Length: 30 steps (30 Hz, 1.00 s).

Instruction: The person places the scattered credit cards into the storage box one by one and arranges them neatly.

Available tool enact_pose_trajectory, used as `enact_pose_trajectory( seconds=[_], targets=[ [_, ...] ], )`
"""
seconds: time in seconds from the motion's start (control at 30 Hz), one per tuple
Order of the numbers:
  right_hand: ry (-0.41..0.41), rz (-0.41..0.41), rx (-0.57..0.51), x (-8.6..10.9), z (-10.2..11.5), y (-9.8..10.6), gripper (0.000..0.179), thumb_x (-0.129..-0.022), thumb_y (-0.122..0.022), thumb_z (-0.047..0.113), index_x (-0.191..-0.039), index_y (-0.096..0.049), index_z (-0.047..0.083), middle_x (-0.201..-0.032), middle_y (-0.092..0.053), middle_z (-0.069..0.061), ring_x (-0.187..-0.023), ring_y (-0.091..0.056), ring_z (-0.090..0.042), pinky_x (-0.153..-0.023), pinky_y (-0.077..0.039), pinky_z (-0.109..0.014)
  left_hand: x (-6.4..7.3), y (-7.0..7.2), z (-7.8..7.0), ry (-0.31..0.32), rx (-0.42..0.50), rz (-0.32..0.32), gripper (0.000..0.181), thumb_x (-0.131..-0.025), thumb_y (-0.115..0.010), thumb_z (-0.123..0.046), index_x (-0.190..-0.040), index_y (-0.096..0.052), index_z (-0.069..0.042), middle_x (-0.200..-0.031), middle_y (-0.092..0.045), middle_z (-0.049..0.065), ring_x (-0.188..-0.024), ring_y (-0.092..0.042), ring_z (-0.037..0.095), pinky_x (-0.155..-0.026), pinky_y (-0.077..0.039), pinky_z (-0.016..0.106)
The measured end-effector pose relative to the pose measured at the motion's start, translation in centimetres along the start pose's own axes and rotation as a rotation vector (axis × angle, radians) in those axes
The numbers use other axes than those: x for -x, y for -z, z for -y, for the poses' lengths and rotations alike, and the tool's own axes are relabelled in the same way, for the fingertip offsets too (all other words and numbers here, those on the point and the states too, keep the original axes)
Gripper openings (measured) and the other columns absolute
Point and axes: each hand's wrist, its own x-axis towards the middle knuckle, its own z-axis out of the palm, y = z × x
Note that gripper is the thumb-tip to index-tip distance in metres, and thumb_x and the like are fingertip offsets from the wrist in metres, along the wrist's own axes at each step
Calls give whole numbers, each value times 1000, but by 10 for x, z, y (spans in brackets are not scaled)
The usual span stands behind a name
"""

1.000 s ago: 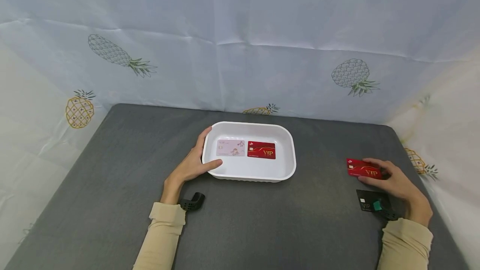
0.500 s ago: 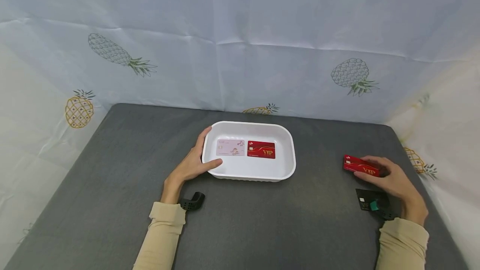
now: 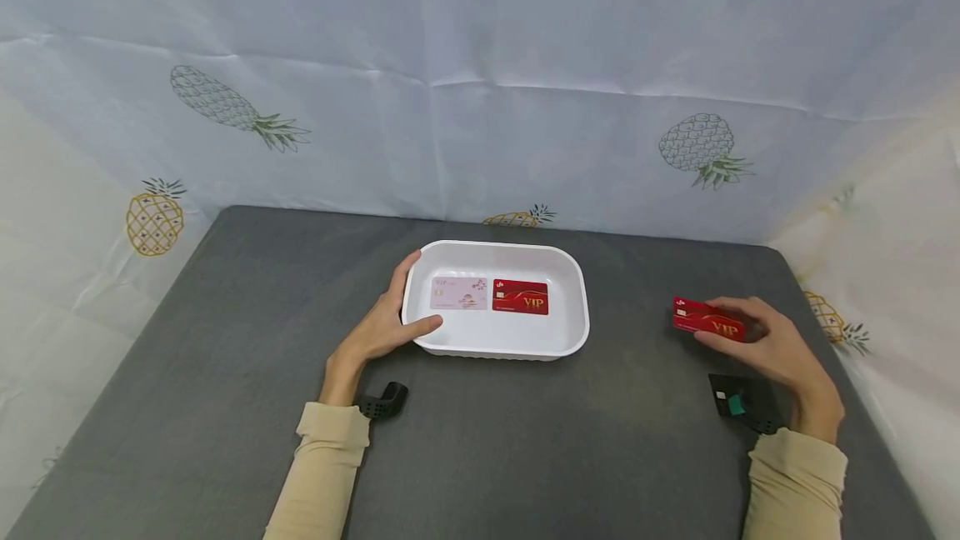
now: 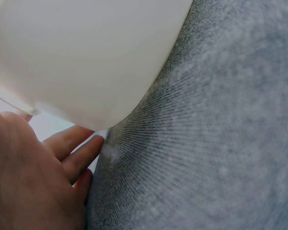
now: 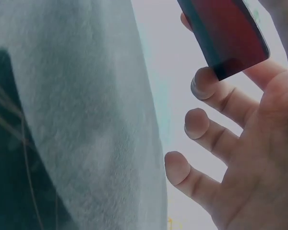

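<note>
At the middle of the table, a white tray (image 3: 498, 353) holds a pale pink VIP card (image 3: 453, 298) and a red VIP card (image 3: 517, 297) side by side. My left hand (image 3: 381, 323) grips the tray's left end, thumb over the rim and fingers along the outer wall (image 4: 86, 62). To the right, my right hand (image 3: 783, 357) pinches another red VIP card (image 3: 692, 316) by its right end, raised over the table. The right wrist view shows this card's darker underside (image 5: 225, 33). Below that hand lies a black card (image 3: 759, 390), partly hidden by the wrist camera.
The dark grey table (image 3: 562, 457) reaches back to a pale curtain (image 3: 465, 148) printed with pineapples. More of this cloth hangs along both sides. A black wrist camera (image 3: 385, 401) juts out beside my left wrist.
My right hand has lifted the red VIP card and moved it left and slightly away from me. The left hand and the tray have stayed in place.
</note>
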Motion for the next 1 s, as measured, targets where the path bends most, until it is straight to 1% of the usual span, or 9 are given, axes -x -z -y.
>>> enact_pose_trajectory(
  seconds=[0.17,0.37,0.6,0.83,0.9,1.0],
  targets=[
    [30,-12,-8,-1,9,-1,51,-89,-80,25,-133,-62,8,-109,-51,24,-90,-49,-1,-66,-52,-20,-1,0,1,-2,2,-3,106,-88,-76,-33,-164,-2,-26,-149,-47,17,-129,-51,32,-109,-38,53],
    [50,-39,16,-3,18,-2,50,-88,-81,25,-131,-63,10,-108,-50,25,-90,-47,-1,-66,-49,-19,0,0,0,-1,-8,-4,106,-88,-76,-34,-164,-3,-27,-146,-51,17,-126,-54,32,-107,-40,53],
    [108,-88,15,-6,29,-6,50,-83,-85,18,-129,-66,11,-105,-53,24,-85,-50,0,-65,-47,-17,0,-1,0,20,-15,-5,106,-87,-76,-34,-164,-4,-32,-142,-53,14,-124,-55,30,-108,-39,52],
    [204,-122,-4,-10,42,-11,49,-80,-87,12,-125,-68,9,-104,-55,26,-89,-49,3,-69,-44,-11,1,-1,-1,20,-19,-2,106,-87,-76,-35,-164,-3,-32,-141,-54,15,-125,-55,30,-108,-39,52],
    [230,-128,-5,-11,46,-13,49,-79,-87,12,-124,-69,9,-105,-54,27,-90,-48,3,-70,-43,-11,1,-1,-1,18,-19,-2,106,-87,-76,-36,-164,-3,-32,-142,-53,14,-125,-54,30,-108,-39,52],
    [245,-127,3,-13,52,-16,48,-78,-87,12,-123,-69,9,-105,-54,28,-91,-48,2,-70,-43,-13,1,-1,-1,14,-17,-2,106,-87,-76,-36,-164,-3,-32,-143,-53,15,-125,-55,30,-108,-39,52]
  ],
)
